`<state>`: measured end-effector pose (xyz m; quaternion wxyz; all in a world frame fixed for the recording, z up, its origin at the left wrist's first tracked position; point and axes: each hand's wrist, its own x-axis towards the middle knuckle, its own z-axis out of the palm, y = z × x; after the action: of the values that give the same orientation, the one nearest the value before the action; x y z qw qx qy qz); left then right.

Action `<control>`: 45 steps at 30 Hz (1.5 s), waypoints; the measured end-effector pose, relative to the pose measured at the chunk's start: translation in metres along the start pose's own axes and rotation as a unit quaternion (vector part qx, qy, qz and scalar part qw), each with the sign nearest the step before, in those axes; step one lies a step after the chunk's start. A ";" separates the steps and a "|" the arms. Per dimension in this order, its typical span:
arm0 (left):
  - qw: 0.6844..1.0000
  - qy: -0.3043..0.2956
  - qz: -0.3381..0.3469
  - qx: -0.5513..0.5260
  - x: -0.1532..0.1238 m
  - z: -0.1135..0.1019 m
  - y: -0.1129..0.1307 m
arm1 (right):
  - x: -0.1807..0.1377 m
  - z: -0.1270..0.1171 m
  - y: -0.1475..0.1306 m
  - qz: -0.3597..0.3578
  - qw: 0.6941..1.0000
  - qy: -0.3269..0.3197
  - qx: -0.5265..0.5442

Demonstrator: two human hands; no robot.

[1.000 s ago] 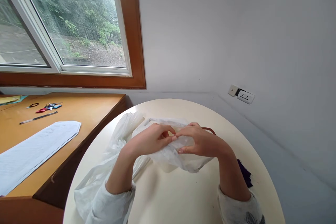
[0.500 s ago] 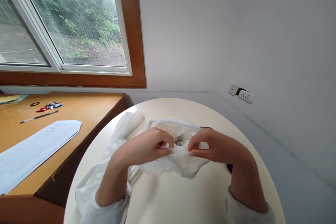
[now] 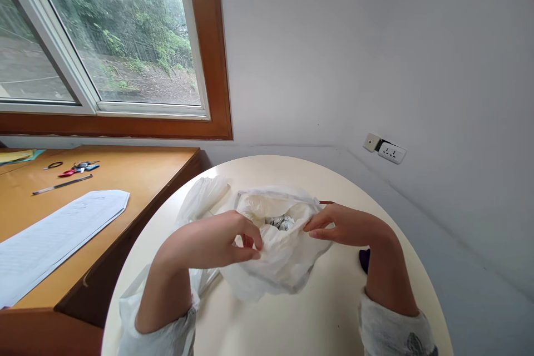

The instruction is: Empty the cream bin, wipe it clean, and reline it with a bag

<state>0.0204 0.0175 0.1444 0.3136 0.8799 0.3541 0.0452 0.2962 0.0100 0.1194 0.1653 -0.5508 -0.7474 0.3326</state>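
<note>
A thin white plastic bag stands on the round table with its mouth open, its near edge folded outward and down. Crumpled, printed-looking paper shows inside the opening. At the bag's near left side, my left hand has thumb and fingertips closed on the loose plastic. My right hand pinches the right side of the mouth between thumb and index finger. Another length of white plastic lies crumpled to the left, partly hidden behind my left arm.
The round cream table meets a wooden desk on the left. On the desk are paper sheets, a pen and keys. A dark object sits beside my right wrist. A socket is on the wall.
My hands have moved apart, the left one leftward and a little nearer to me. The bag's near edge has spread and folded down, showing more of the paper inside.
</note>
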 end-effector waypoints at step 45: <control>0.951 0.261 -0.163 -0.023 0.057 0.009 -0.061 | 0.050 0.033 -0.002 0.016 0.970 0.241 0.038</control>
<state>0.0293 0.0833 0.0932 0.2335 0.7602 0.5611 0.2297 0.2575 0.0461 0.0905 0.3562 -0.6198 -0.6633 0.2212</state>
